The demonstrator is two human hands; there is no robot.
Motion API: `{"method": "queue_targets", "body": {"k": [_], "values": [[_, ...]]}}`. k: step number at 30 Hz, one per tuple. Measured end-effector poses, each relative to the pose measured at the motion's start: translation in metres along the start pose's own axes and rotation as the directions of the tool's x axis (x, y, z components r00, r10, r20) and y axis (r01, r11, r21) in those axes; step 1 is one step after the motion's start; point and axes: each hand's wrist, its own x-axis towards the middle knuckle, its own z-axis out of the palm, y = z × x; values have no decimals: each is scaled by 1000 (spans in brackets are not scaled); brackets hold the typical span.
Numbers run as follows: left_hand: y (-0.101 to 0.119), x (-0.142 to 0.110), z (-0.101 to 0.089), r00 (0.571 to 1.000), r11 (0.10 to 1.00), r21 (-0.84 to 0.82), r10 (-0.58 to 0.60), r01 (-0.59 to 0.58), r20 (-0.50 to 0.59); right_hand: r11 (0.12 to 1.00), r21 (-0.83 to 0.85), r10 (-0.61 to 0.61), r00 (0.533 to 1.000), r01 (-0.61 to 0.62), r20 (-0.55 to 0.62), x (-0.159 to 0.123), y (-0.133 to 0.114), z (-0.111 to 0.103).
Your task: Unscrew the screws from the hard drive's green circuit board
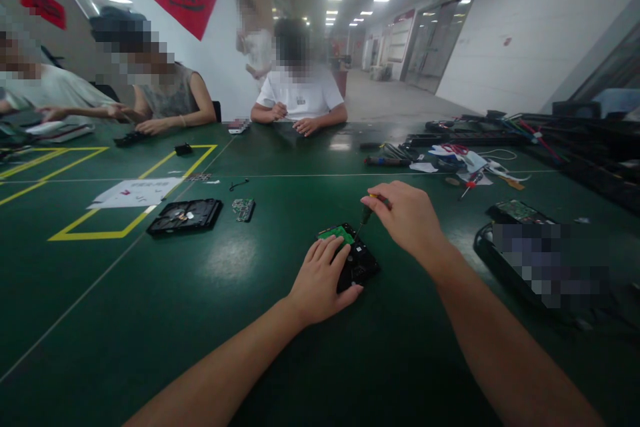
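Black rectangular casing [364, 259]: bears green circuit board [341, 233]
Left grip [319, 279]: spread on casing
Right grip [409, 215]: pinching green-handled metal screwdriver [367, 215] above casing
Risk: screwdriver tilted — slip could gouge board

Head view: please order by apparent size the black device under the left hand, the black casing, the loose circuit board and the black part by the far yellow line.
1. Black casing and black device: too close to rank; the left hand covers some of the device.
2. Loose circuit board.
3. Black part.
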Motion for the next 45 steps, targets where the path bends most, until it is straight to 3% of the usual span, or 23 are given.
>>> {"method": "queue_targets", "body": {"k": [4, 6, 13, 20, 22, 25, 29, 40, 45], "values": [[1, 1, -2, 1000, 1000, 12, -3, 3, 18, 972, 229, -83, 990, 54, 118, -1, -6, -7], [1, 0, -2, 1000, 1000, 9, -7, 7, 20, 965, 261, -87, 980, 38, 181, -2, -9, -10], [2, 0, -2, 1000, 1000, 5, -7, 6, 15, 999, 15, -51, 994, 49, 97, -1, -5, -10], [0, 0, -1, 1000, 1000, 13, 2, -2, 10, 996, -81, 23, 999, -20, 43, -1, -4, -1], [0, 0, -1, 1000, 1000, 17, 2, -3, 10, 1000, -29, 4, 999, -3, 36, -1, -5, -1], [1, 0, -1, 1000, 1000, 21, -1, 0, 9, 984, 176, -38, 996, 22, 86, -1, -6, -3], [1, 0, -2, 1000, 1000, 11, -3, 3, 10, 917, 393, -17, 979, -65, 203, -2, -7, -5], [1, 0, -1, 1000, 1000, 7, -9, 9, 17, 990, 144, -11, 999, 4, 47, 0, -2, -2], [1, 0, -1, 1000, 1000, -1, -4, 4, 8, 981, 183, -76, 996, 67, 45, 0, 0, -5]]}}
